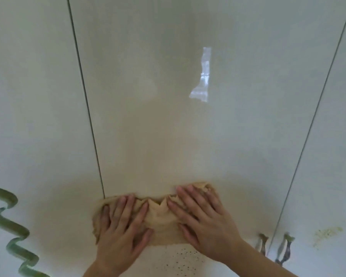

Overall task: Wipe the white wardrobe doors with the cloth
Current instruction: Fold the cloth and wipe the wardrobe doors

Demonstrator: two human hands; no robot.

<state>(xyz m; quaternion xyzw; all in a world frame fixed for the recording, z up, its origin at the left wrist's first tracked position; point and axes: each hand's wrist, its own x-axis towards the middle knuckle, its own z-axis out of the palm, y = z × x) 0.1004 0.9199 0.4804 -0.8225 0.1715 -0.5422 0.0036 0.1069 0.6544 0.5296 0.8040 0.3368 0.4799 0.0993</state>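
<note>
While left hand (122, 228) and right hand (204, 222) press flat on cloth (160, 218), white wardrobe door (168, 116)

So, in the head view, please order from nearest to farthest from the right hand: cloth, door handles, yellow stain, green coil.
1. cloth, under the right hand
2. door handles, lower right
3. yellow stain, far right
4. green coil, far left

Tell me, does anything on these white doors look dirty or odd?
Yes. A yellowish crumbly smear marks the right door near its handle, and dark specks dot the middle door just below the cloth. A green wavy line runs down the left door; stain or decoration, I cannot tell.
</note>
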